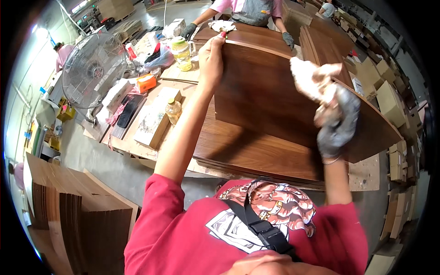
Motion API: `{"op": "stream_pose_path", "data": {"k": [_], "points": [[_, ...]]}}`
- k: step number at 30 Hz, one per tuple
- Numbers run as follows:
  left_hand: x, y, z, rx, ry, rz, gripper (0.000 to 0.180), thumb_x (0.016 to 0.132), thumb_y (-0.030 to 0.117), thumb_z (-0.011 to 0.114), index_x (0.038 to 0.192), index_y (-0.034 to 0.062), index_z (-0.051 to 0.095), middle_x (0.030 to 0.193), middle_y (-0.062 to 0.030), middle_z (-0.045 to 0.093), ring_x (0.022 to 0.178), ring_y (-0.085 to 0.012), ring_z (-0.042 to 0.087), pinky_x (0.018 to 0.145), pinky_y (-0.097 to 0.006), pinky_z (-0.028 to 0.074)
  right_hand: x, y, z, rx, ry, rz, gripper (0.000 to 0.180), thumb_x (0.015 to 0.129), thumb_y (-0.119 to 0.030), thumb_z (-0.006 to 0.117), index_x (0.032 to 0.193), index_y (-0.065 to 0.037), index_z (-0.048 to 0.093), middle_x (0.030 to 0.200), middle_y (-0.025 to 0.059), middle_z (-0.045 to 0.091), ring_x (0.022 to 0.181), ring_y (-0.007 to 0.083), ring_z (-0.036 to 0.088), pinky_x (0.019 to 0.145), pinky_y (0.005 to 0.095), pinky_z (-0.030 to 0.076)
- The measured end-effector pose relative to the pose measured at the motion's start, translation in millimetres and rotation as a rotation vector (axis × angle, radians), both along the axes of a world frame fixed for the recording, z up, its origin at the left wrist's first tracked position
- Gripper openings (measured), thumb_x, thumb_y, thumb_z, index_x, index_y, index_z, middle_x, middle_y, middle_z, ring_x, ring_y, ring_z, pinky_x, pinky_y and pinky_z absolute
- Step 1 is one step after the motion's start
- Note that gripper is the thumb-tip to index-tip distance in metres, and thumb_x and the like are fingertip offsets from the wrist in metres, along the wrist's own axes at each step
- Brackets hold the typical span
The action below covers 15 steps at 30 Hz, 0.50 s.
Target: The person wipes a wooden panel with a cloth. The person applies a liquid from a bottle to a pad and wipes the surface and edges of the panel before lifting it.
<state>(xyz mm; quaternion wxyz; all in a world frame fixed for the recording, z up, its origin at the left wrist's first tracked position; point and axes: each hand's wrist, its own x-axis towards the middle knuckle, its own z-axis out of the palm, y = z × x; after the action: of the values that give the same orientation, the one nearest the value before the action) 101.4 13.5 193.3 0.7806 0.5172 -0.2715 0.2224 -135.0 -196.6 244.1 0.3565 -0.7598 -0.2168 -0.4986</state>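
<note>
A dark brown wood panel (266, 91) stands tilted on its edge in front of me. Its top left corner is gripped by my bare left hand (212, 62), fingers closed over the edge. My right hand (339, 121), in a grey glove and blurred by motion, is closed on a whitish cloth (311, 80). The cloth lies against the panel's upper right edge. Beneath the panel is a stack of brown boards (256, 153) on the worktable.
Across the table stands a co-worker in a checked apron (252, 13), with gloved hands on another brown board (261, 36). To the left are a fan (95, 68), a yellow-capped jug (182, 55), a small bottle (173, 111), a phone (130, 111) and a wood block (153, 121). Stacked panels (73, 220) stand lower left.
</note>
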Motion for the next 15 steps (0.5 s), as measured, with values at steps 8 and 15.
{"op": "stream_pose_path", "data": {"k": [8, 15], "points": [[-6, -2, 9, -0.036, 0.121, -0.105, 0.034, 0.107, 0.025, 0.055, 0.110, -0.0045, 0.072, 0.098, 0.0006, 0.068, 0.091, -0.0067, 0.056, 0.086, -0.023, 0.044, 13, 66, -154, -0.605, 0.890, 0.395, 0.030, 0.091, -0.030, 0.068, 0.119, -0.018, 0.073, 0.128, 0.0075, 0.065, 0.127, 0.0271, 0.056, 0.111, 0.0474, 0.039], [-15, -6, 13, -0.078, 0.075, -0.112, 0.034, 0.107, 0.024, 0.056, 0.114, -0.0055, 0.071, 0.103, 0.0003, 0.070, 0.095, -0.0068, 0.058, 0.089, -0.023, 0.045, 18, 47, -165, -0.803, 0.764, 0.272, 0.054, 0.084, -0.051, 0.073, 0.134, -0.032, 0.066, 0.156, 0.0161, 0.046, 0.145, 0.0448, 0.035, 0.118, 0.0630, 0.024]]}}
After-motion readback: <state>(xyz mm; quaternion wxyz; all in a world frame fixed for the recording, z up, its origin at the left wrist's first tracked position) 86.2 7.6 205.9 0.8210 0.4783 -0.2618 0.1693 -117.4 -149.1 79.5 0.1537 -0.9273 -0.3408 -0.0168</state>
